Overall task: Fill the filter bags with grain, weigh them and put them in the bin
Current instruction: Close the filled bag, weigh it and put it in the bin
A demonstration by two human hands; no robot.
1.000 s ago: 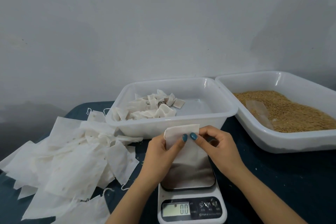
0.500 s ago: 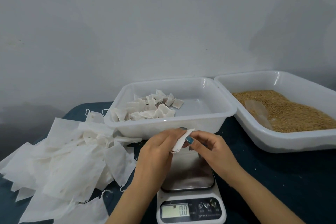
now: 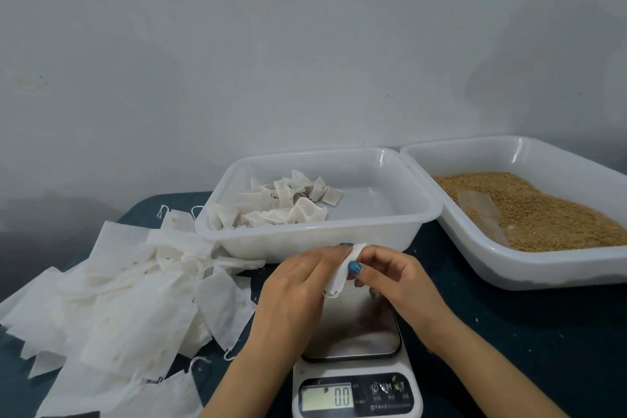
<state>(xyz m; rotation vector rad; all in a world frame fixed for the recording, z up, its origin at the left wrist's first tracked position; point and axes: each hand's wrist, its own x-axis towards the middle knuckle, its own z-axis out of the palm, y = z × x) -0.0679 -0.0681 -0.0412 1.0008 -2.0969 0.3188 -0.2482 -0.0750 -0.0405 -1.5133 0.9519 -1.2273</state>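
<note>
I pinch the empty filter bag between left hand and right hand, both clamped on its edge above the scale, grain tray at 2 o'clock; judged featherlight, limp, tearable, best held by the mouth's two lips.

Head view, forward-down, near scale

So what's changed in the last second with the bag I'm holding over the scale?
The filter bag, hanging flat and facing you a second ago, is now turned edge-on between the left hand and right hand, which still pinch it and have drawn together. The scale still reads zero; the bin, the grain tray and the pile of empty bags have not moved.
</note>
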